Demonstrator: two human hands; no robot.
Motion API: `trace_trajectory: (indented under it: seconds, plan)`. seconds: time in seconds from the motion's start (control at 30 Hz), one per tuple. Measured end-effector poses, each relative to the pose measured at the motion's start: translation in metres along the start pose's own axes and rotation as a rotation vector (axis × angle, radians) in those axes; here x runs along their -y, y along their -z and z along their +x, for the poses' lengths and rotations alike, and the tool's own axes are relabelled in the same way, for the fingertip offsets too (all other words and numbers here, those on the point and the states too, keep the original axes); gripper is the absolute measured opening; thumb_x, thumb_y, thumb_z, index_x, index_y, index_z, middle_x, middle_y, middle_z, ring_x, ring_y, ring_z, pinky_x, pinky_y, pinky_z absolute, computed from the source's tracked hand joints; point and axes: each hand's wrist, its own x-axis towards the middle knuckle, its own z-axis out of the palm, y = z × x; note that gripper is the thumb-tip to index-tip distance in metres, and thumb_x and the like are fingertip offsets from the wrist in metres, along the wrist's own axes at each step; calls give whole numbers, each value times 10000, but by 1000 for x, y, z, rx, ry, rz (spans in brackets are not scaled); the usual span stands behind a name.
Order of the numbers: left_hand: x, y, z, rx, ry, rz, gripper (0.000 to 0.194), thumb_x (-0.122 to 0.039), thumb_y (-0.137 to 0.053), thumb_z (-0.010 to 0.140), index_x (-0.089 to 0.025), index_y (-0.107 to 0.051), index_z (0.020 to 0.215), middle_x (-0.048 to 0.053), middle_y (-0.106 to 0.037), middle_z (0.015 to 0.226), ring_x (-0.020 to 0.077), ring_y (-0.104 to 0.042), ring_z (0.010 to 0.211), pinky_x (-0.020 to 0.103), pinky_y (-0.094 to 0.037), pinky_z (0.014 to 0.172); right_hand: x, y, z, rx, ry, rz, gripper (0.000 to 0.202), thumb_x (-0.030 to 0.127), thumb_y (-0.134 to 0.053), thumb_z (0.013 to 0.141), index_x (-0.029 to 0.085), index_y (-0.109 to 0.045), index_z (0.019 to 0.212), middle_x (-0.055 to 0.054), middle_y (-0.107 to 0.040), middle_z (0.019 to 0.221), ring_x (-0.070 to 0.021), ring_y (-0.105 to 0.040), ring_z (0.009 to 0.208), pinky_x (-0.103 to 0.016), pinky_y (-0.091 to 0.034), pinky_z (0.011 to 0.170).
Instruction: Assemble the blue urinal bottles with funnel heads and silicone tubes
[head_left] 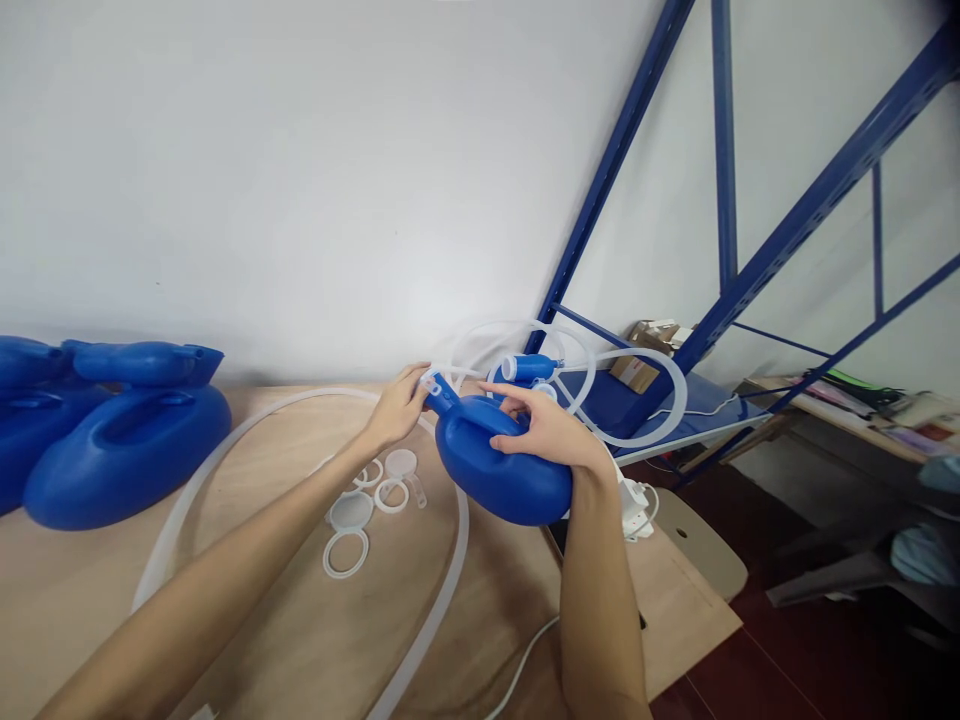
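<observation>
A blue plastic urinal bottle (504, 490) is tilted above the table, its narrow neck pointing up and left. My right hand (544, 430) grips its body near the moulded handle, thumb on the near side and fingers spread over the top. At the neck, my left hand (405, 405) is closed, fingertips pinching a clear fitting (430, 381) on the mouth. Part of that fitting hides behind my fingers. Beneath my left forearm lie translucent caps (351, 511) and white rings (346, 553). A long translucent hose (442, 600) loops over the table around them.
More blue bottles (135, 460) are stacked at the left by the wall. Behind my right hand lie a smaller blue bottle piece (531, 367) and coiled tubing (679, 400). A white power strip (636, 508) sits near the table's right edge, beside a blue metal rack (724, 150).
</observation>
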Motion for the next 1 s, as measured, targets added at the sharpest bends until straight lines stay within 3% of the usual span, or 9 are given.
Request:
trace_trajectory:
  seconds: [0.07,0.27,0.5,0.67,0.77,0.87,1.0]
  plan:
    - [-3,-1,2,-23,13,-3,555,-513,-309,1093,-139,-647,1325,185,-620,1465,283,-704,1117,418,-621,907,-1,0,3,36,20,12,739,210,-761,768,211,-637,1496,11,-680,871,-174,-626,810,-339,-524,834]
    - [-1,-5,8,-46,53,61,459,-534,-354,1074,-183,-650,1076,170,-728,1101,344,-674,1097,489,-511,1016,-2,-6,10,78,29,-40,607,216,-761,776,221,-746,1383,33,-639,761,-142,-512,694,-279,-424,682]
    - [10,2,9,12,-11,-10,414,-568,-369,1048,-233,-581,932,86,-670,960,277,-621,976,419,-485,980,5,-19,15,142,55,-81,591,206,-760,803,256,-745,1392,64,-520,651,-117,-436,637,-255,-353,635]
    - [21,-3,3,-32,58,-103,474,-653,-410,1007,-230,-559,851,37,-597,805,240,-558,799,409,-497,878,9,-27,19,157,11,-104,566,249,-773,813,272,-756,1379,66,-487,638,-118,-419,633,-258,-331,626]
    - [28,-2,4,-73,141,-197,553,-738,-421,974,-225,-564,823,28,-595,745,232,-566,760,379,-516,773,17,-28,14,184,-3,-126,579,270,-779,806,292,-752,1384,50,-560,683,-134,-467,660,-266,-358,651]
    - [30,8,11,-125,208,-322,618,-803,-457,933,-203,-600,892,45,-657,779,230,-622,775,341,-536,701,31,-23,0,201,48,-208,651,258,-785,787,323,-715,1431,9,-699,850,-167,-555,741,-288,-408,716]
    - [25,26,21,-165,243,-489,654,-825,-527,897,-178,-605,948,50,-691,769,207,-677,689,341,-588,669,34,-8,-20,247,76,-318,771,285,-766,818,340,-578,1563,5,-707,855,-189,-584,768,-300,-436,741]
